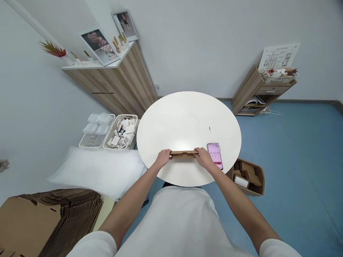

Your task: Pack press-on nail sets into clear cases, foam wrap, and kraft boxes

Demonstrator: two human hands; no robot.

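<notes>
A flat brown cardboard piece (184, 154) lies on the near part of the round white table (187, 121). My left hand (162, 158) is closed on its left end. My right hand (204, 157) is closed on its right end. The cardboard looks folded, seen almost edge-on. A phone (215, 155) with a lit pink screen lies on the table just right of my right hand.
An open cardboard box (249, 176) with cardboard parts stands on the blue floor to the right. Flat cardboard sheets (53, 217) are stacked at lower left. Two white baskets (109, 131) sit left of the table. Wooden cabinets (118, 82) stand against the wall.
</notes>
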